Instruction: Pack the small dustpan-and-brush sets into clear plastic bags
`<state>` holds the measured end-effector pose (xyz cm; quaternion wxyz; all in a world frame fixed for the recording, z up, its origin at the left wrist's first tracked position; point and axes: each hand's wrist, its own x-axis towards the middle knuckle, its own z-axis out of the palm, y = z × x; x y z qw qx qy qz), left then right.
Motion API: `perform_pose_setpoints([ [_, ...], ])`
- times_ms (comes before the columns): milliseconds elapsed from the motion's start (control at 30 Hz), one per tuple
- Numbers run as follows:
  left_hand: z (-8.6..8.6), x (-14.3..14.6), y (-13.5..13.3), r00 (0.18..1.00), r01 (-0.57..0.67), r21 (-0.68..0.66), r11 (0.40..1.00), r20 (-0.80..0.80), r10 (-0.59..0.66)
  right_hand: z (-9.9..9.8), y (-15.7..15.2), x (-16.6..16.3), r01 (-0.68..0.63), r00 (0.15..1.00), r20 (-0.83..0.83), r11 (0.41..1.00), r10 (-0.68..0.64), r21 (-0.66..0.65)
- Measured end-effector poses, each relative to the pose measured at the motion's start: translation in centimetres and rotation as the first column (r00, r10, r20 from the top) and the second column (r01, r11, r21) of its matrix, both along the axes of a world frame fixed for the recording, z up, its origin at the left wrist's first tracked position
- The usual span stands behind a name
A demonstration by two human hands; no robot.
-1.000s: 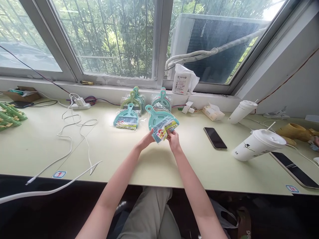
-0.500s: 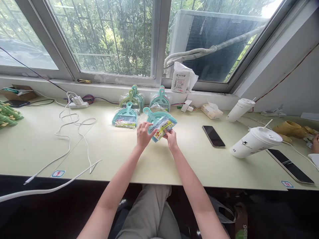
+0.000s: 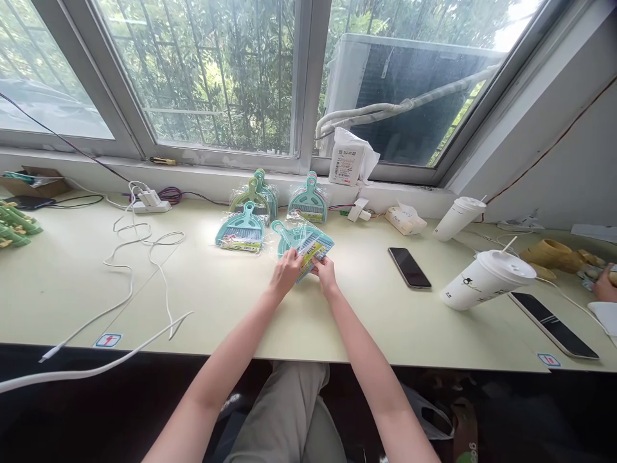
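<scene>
A wrapped teal dustpan set (image 3: 303,239) is gripped at its near edge by both hands. The left hand (image 3: 286,270) is closed over its left corner, and the right hand (image 3: 326,272) is pinched on the label end. The set is held low at the desk (image 3: 231,302), left of the black phone (image 3: 409,267). Another wrapped set (image 3: 241,233) is laid further left of the phone. A lidded paper cup (image 3: 486,280) is seen to the phone's right.

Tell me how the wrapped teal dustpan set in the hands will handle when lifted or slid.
The dustpan set is probably light: the left hand and right hand hold it by fingertips at its near edge. Its glossy clear wrap looks slick, so it may slip. The flat plastic pan is likely stiff and would slide on the table, not roll.
</scene>
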<state>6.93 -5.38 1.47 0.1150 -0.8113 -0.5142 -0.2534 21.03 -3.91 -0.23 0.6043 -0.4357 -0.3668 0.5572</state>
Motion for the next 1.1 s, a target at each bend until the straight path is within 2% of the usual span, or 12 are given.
perform_pose_setpoints([
  [200,-0.49,0.22,0.26,1.0,-0.007,0.07,0.998,-0.006,0.008,-0.01,-0.03,0.06,0.004,1.0,-0.004,1.0,-0.004,0.002],
  [333,-0.02,0.35,-0.11,0.999,-0.021,0.024,0.999,-0.044,0.022,0.03,0.0,0.13,-0.01,1.0,0.016,1.0,0.01,-0.002],
  [567,0.24,0.45,-0.16,0.99,-0.077,0.001,0.997,-0.122,0.077,-0.03,0.14,0.04,-0.074,0.983,0.169,0.997,0.069,0.023],
  [700,0.02,0.27,0.04,0.993,-0.079,-0.008,0.997,-0.086,0.078,-0.19,0.18,-0.16,-0.139,0.976,0.173,0.99,0.133,0.027],
  [933,0.16,0.17,-0.11,0.994,-0.067,-0.08,0.995,0.076,0.073,-0.28,0.1,-0.35,-0.177,0.967,0.188,0.984,0.171,0.015],
  [1100,0.24,0.33,-0.29,0.992,-0.113,-0.111,0.987,0.048,0.119,-0.21,-0.01,-0.39,-0.181,0.966,0.187,0.984,0.177,0.003],
])
